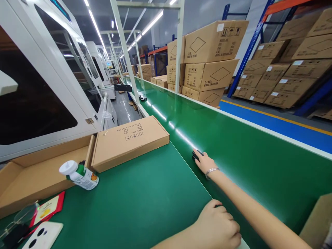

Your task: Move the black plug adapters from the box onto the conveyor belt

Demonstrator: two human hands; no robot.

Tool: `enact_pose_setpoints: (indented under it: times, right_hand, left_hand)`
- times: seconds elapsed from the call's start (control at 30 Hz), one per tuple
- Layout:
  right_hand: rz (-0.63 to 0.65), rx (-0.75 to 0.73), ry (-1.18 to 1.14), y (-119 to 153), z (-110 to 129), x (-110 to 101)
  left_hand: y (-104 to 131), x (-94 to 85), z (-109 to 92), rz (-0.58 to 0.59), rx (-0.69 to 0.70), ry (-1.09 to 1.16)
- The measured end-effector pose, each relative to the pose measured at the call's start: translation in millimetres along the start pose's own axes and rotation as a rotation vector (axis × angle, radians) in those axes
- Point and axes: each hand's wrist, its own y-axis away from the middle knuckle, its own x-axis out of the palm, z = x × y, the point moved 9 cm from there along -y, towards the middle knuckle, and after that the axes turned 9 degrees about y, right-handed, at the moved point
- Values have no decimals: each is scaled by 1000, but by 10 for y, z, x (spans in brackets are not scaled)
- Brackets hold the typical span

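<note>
My right hand (204, 162), with a silver bangle at the wrist, reaches out over the green conveyor belt (249, 148). Its fingers are closed around a small black part (196, 154) near the belt's left edge; the fingers partly cover it, so its kind is unclear. Closer to me, my left hand (220, 224) is curled into a fist above the border between the green worktop (135, 193) and the belt. A bit of something dark shows by its thumb, too little to name.
A closed cardboard box (121, 138) lies on the worktop beside an open carton (44, 166). A white-capped bottle (80, 175), a red packet (49, 209), glasses (22, 216) and a white phone (45, 235) are at left. More black pieces (142, 98) lie farther up the belt.
</note>
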Motion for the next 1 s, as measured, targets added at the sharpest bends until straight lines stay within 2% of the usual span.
enact_pose_setpoints:
  times: [0.17, 0.33, 0.47, 0.6, 0.73, 0.83, 0.93, 1.0]
  right_hand:
    - [107, -177, 12, 149, -277, -10]
    - [232, -172, 47, 236, -434, 112]
    - [185, -158, -22, 344, -329, 175]
    - [98, -59, -150, 493, -269, 187]
    - [78, 61, -372, 585, -389, 125]
    - [162, 101, -630, 742, -538, 74]
    - [250, 90, -927, 1104, -640, -10]
    - [325, 87, -1269, 1441, -639, -61]
  left_hand:
    - [6, -61, -11, -21, -20, 7]
    - [3, -60, 11, 18, -35, 25]
    - [4, -31, 24, 31, -38, 30]
    - [8, -24, 28, 10, -30, 40]
    - [17, -28, 51, 7, -48, 53]
    - [20, -35, 56, 20, -53, 75]
    - [16, -64, 57, 29, -59, 85]
    - [13, -93, 61, 38, -70, 84]
